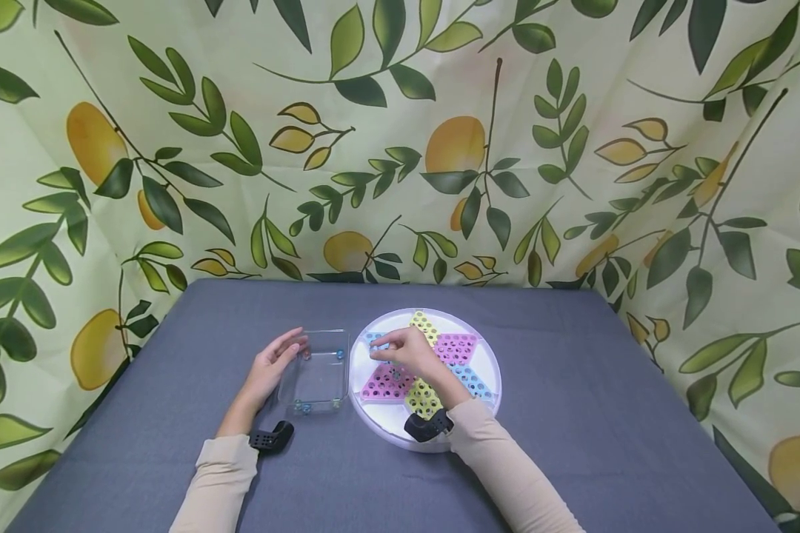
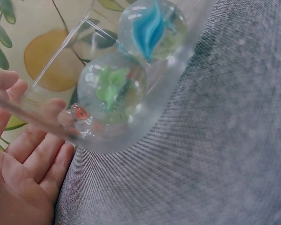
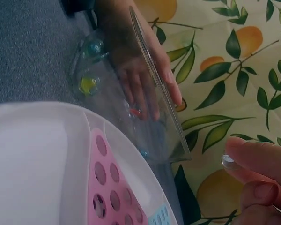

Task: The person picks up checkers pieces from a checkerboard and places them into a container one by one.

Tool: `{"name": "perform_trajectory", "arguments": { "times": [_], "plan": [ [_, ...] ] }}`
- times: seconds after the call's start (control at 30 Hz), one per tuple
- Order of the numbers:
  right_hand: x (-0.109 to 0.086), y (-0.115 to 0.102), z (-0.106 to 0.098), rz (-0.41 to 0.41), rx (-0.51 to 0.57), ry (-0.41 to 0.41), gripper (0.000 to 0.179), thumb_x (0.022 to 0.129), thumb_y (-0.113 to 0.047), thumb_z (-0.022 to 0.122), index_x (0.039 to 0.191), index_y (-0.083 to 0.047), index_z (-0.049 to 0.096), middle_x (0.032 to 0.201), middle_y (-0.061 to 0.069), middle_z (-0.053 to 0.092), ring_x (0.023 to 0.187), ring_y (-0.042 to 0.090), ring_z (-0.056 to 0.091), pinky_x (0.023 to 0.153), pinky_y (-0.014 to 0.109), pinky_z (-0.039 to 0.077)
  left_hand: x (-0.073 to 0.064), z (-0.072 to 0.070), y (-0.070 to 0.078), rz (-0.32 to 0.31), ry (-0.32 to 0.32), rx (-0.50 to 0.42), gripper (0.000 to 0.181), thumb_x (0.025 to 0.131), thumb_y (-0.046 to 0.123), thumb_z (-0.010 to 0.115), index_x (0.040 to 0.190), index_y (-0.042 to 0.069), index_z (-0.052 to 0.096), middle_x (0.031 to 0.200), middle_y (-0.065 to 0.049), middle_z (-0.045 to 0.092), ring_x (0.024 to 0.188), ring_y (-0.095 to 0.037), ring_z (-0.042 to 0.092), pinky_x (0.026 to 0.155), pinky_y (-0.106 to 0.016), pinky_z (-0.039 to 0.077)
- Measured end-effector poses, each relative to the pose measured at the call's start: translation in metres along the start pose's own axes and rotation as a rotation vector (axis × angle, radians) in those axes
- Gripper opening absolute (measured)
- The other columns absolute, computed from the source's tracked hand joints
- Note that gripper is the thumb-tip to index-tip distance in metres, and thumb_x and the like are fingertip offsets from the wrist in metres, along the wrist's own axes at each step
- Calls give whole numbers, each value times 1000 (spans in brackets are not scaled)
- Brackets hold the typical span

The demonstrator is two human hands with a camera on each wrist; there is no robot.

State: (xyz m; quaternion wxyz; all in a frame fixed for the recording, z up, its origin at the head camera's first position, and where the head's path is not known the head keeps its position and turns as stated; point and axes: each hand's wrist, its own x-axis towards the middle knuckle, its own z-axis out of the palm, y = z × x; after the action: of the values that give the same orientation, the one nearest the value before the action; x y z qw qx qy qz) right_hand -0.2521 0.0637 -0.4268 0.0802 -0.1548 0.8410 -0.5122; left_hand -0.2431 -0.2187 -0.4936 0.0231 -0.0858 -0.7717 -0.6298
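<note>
- Pinched between the thumb and fingertips of your right hand [image 1: 410, 353] was a clear marble [image 3: 228, 162], held up over the round white board [image 1: 381, 420].
- Your right hand hung above the board's far left part, beside the light blue triangle [image 1: 375, 337] of its star.
- Your left hand [image 1: 270, 370] gripped nothing; its fingers lay loosely extended along the left side of the clear box [image 1: 320, 383], near its far corner. You could not tell how firmly they touched the wall.
- That clear box sat just left of the board, on the grey-blue cloth [image 1: 553, 348].
- Inside it you had several loose marbles: a blue-swirled marble [image 2: 151, 30] and a green-swirled marble [image 2: 111, 84] side by side in one corner, plus a small red-tinted marble [image 3: 134, 112] close to your left fingers.
- Pink, yellow and light blue triangles, all full of holes, formed the board's star.
- Behind your table hung a pale curtain [image 1: 387, 211] printed with leaves and orange fruit.
</note>
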Motion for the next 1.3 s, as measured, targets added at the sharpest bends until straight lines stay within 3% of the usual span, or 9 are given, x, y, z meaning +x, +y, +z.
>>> {"name": "perform_trajectory", "arguments": {
  "times": [0.1,0.3,0.57,0.73,0.9,1.3],
  "plan": [
    [-1,-3,4,-6,-13,-2,23,81,-12,75,102,-1,74,50,-7,43,46,5,31,42,17,26,0,-1,-2,32,2,6,48,102,26,48,144,2,42,140,-27,51,104,21,53,91,1,39],
    [-1,-5,10,-34,-35,-3,23,81,-11,75,101,0,74,52,-8,44,50,5,32,44,16,25,0,-2,-6,94,2,-9,44,101,27,50,141,8,48,133,-10,63,105,18,56,90,0,40],
    [-1,-8,16,-26,-1,-18,24,80,-10,76,101,0,74,53,-8,46,49,4,35,45,14,28,0,-1,-3,0,-4,30,51,102,30,47,145,3,40,142,-28,48,105,23,52,91,1,38],
    [-2,-11,20,-32,9,-17,23,79,-9,76,100,1,74,53,-7,44,49,4,34,45,15,26,0,-1,-2,3,-3,36,50,103,28,46,145,2,40,142,-29,48,104,23,51,91,2,38],
    [-1,-12,26,-86,-15,0,22,78,-8,77,97,1,75,53,-9,44,51,4,34,47,15,26,-1,-1,0,8,2,30,49,102,27,47,144,2,41,141,-29,49,104,22,52,91,2,38],
    [-2,-11,41,-114,21,-58,23,79,-10,77,98,3,74,51,-9,41,48,0,31,45,15,24,-1,0,2,-8,-5,5,47,102,24,47,144,4,41,142,-26,50,104,21,52,91,1,37]
  ]
}}
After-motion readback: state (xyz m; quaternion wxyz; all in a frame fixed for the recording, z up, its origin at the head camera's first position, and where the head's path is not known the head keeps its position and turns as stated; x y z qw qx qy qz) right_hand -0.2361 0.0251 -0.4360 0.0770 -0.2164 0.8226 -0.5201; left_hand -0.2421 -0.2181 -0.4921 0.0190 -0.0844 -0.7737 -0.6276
